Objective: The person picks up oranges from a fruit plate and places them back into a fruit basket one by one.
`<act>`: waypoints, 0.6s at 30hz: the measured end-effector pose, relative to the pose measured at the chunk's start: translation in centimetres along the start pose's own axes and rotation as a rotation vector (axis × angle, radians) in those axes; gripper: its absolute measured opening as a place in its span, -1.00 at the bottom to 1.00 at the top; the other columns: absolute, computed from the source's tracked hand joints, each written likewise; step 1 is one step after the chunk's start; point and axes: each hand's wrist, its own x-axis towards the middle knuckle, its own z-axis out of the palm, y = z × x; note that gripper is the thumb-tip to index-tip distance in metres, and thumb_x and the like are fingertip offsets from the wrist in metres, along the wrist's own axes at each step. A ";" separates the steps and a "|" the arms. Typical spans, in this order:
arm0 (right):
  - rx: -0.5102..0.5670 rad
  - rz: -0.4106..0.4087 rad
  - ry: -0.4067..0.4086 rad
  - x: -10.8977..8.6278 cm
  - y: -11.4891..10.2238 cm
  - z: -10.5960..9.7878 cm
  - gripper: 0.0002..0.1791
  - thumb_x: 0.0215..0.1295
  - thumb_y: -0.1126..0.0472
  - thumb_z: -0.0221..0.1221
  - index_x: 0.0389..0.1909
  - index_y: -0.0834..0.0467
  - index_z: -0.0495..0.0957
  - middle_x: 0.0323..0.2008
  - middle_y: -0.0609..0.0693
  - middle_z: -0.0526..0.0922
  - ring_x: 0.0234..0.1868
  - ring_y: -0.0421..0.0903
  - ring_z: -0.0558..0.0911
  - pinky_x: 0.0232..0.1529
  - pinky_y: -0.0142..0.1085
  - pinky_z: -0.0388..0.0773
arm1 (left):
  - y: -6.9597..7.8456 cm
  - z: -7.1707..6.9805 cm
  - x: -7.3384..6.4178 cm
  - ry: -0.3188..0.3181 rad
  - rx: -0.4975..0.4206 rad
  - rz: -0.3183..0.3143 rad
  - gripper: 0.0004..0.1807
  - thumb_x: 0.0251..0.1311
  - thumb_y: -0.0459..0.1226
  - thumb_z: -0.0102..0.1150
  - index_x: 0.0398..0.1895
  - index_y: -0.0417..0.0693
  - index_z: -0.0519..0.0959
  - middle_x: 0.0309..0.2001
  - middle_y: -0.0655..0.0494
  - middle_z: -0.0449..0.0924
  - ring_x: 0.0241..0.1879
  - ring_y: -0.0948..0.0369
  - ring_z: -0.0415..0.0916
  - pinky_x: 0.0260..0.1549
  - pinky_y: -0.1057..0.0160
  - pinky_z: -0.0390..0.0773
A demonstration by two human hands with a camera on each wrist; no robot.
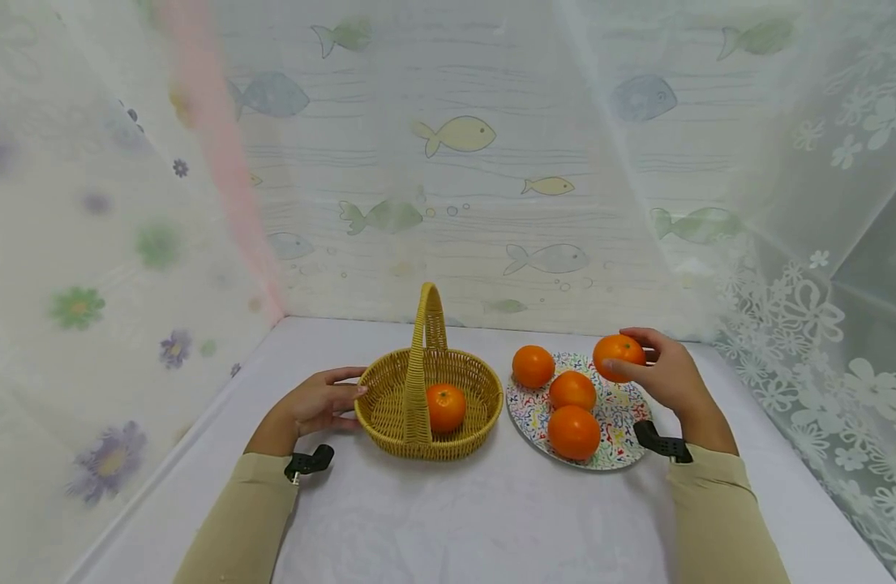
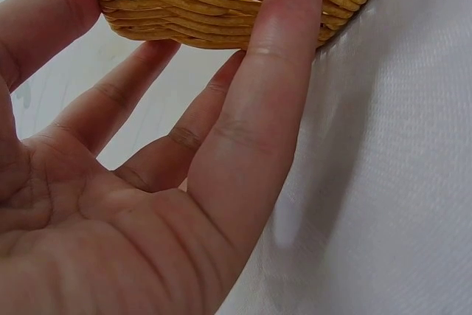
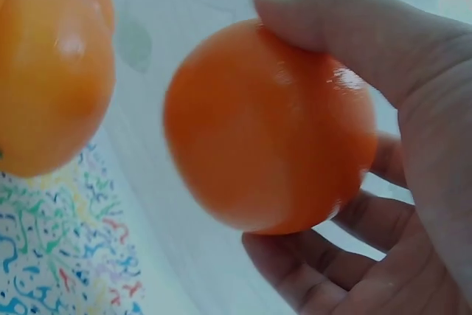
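My right hand (image 1: pixel 674 377) holds an orange (image 1: pixel 617 358) above the right part of a patterned plate (image 1: pixel 623 422). In the right wrist view, thumb and fingers curve around that orange (image 3: pixel 269 127), which is apart from the plate. Three more oranges sit at the plate's left side, one at the back (image 1: pixel 533 367), one in the middle (image 1: pixel 572 391) and one in front (image 1: pixel 574 432). My left hand (image 1: pixel 319 404) touches the left end of a wicker basket (image 1: pixel 385 430) with fairly straight, spread fingers. Inside the basket, right of its upright handle, lies one orange (image 1: pixel 445 407).
A white cloth (image 1: pixel 448 519) covers the table under the basket and plate. Behind it hangs a curtain (image 1: pixel 448 178) printed with fish. Flowered sheets (image 1: pixel 112 324) hang at the left, and lacy ones (image 1: pixel 820 389) at the right.
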 end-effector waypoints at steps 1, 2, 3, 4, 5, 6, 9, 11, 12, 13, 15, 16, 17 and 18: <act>0.003 -0.003 0.017 -0.1 -0.3 0.0 -0.08 0.26 -0.31 0.35 0.50 0.09 0.33 0.31 0.25 0.50 0.25 0.23 0.51 0.11 -0.05 0.65 | 0.0 0.0 0.0 0.000 0.000 -0.001 -0.26 0.39 -0.22 0.30 0.57 -0.06 0.26 0.22 -0.01 0.63 0.09 0.10 0.67 -0.01 -0.13 0.72; 0.006 -0.005 0.032 -0.1 -0.5 0.0 -0.07 0.26 -0.31 0.35 0.51 0.09 0.32 0.32 0.25 0.49 0.25 0.23 0.51 0.12 -0.02 0.65 | 0.0 0.0 0.0 -0.001 0.000 -0.001 -0.26 0.39 -0.22 0.31 0.57 -0.06 0.26 0.21 -0.01 0.63 0.09 0.10 0.67 -0.01 -0.13 0.72; 0.006 -0.007 0.044 -0.2 -0.8 0.0 -0.06 0.26 -0.32 0.35 0.51 0.09 0.31 0.32 0.25 0.49 0.25 0.24 0.51 0.13 0.00 0.66 | 0.0 0.0 0.0 -0.001 0.000 -0.002 -0.25 0.38 -0.22 0.31 0.57 -0.06 0.25 0.21 -0.01 0.63 0.08 0.10 0.67 -0.01 -0.13 0.72; 0.006 -0.011 0.054 -0.2 -1.0 0.0 -0.06 0.25 -0.32 0.35 0.51 0.09 0.31 0.33 0.24 0.48 0.26 0.24 0.51 0.14 0.04 0.66 | 0.1 0.0 0.0 -0.001 -0.002 -0.004 -0.25 0.38 -0.22 0.32 0.57 -0.06 0.26 0.21 -0.01 0.63 0.08 0.11 0.67 -0.01 -0.13 0.72; 0.005 -0.014 0.062 -0.3 -1.3 0.0 -0.05 0.25 -0.33 0.35 0.51 0.10 0.31 0.34 0.24 0.48 0.26 0.24 0.52 0.15 0.06 0.66 | 0.1 0.0 0.0 -0.002 -0.001 -0.004 -0.25 0.38 -0.22 0.32 0.57 -0.06 0.26 0.21 -0.01 0.63 0.08 0.11 0.67 -0.01 -0.13 0.72; 0.004 -0.019 0.068 -0.4 -1.5 0.0 -0.05 0.25 -0.33 0.35 0.51 0.09 0.31 0.34 0.23 0.48 0.25 0.24 0.53 0.15 0.07 0.66 | 0.1 0.1 0.0 -0.003 -0.001 -0.004 -0.25 0.38 -0.22 0.32 0.57 -0.06 0.25 0.22 -0.02 0.62 0.08 0.11 0.67 -0.01 -0.13 0.72; 0.014 -0.034 0.074 -0.5 -2.2 0.0 -0.05 0.23 -0.32 0.37 0.50 0.09 0.32 0.34 0.22 0.48 0.24 0.23 0.55 0.10 0.01 0.70 | 0.1 0.1 0.0 -0.007 0.000 -0.005 -0.25 0.38 -0.22 0.31 0.57 -0.06 0.25 0.23 -0.03 0.61 0.08 0.11 0.67 -0.01 -0.14 0.72; 0.021 -0.045 0.073 -0.6 -2.6 0.0 -0.07 0.23 -0.32 0.38 0.49 0.07 0.34 0.32 0.21 0.50 0.22 0.21 0.56 0.04 -0.10 0.72 | 0.1 0.1 0.1 -0.009 -0.003 -0.008 -0.26 0.39 -0.22 0.31 0.58 -0.05 0.25 0.25 -0.04 0.60 0.09 0.11 0.67 0.00 -0.15 0.71; 0.026 -0.053 0.072 -0.7 -2.8 0.0 -0.08 0.22 -0.31 0.38 0.48 0.07 0.35 0.31 0.21 0.51 0.21 0.21 0.57 0.00 -0.16 0.73 | 0.1 0.1 0.2 -0.007 -0.007 -0.009 -0.26 0.39 -0.22 0.31 0.57 -0.05 0.26 0.25 -0.04 0.60 0.09 0.10 0.67 0.00 -0.15 0.71; 0.032 -0.060 0.067 -0.7 -3.0 0.1 -0.09 0.22 -0.31 0.38 0.48 0.06 0.36 0.31 0.21 0.51 0.20 0.20 0.57 -0.03 -0.22 0.73 | 0.1 0.1 0.2 -0.008 -0.008 -0.010 -0.26 0.39 -0.22 0.30 0.58 -0.05 0.25 0.26 -0.04 0.59 0.10 0.10 0.67 0.00 -0.15 0.71; 0.036 -0.077 0.060 -0.7 -3.4 0.3 -0.11 0.22 -0.30 0.38 0.46 0.06 0.37 0.28 0.20 0.53 0.18 0.18 0.59 -0.07 -0.30 0.71 | 0.0 0.0 0.2 -0.010 -0.008 -0.011 -0.27 0.41 -0.23 0.28 0.58 -0.05 0.24 0.29 -0.07 0.57 0.12 0.10 0.66 0.01 -0.15 0.71; 0.039 -0.083 0.059 -0.7 -3.6 0.4 -0.12 0.22 -0.30 0.38 0.45 0.05 0.39 0.26 0.19 0.54 0.17 0.17 0.59 -0.09 -0.32 0.70 | 0.0 0.0 0.2 -0.010 -0.008 -0.011 -0.28 0.41 -0.23 0.27 0.58 -0.05 0.25 0.30 -0.07 0.56 0.12 0.09 0.66 0.01 -0.15 0.71; 0.042 -0.091 0.056 -0.7 -3.8 0.4 -0.13 0.22 -0.31 0.39 0.44 0.05 0.40 0.25 0.18 0.55 0.15 0.17 0.60 -0.10 -0.33 0.70 | 0.0 0.0 0.1 -0.012 -0.006 -0.010 -0.28 0.42 -0.23 0.26 0.58 -0.06 0.24 0.31 -0.08 0.55 0.12 0.09 0.66 0.02 -0.15 0.71; 0.046 -0.096 0.052 -0.7 -3.9 0.5 -0.14 0.22 -0.30 0.39 0.43 0.05 0.41 0.23 0.18 0.56 0.14 0.16 0.60 -0.11 -0.34 0.70 | 0.0 0.0 0.1 -0.012 -0.006 -0.011 -0.29 0.42 -0.23 0.26 0.58 -0.06 0.25 0.31 -0.09 0.55 0.12 0.08 0.65 0.02 -0.15 0.71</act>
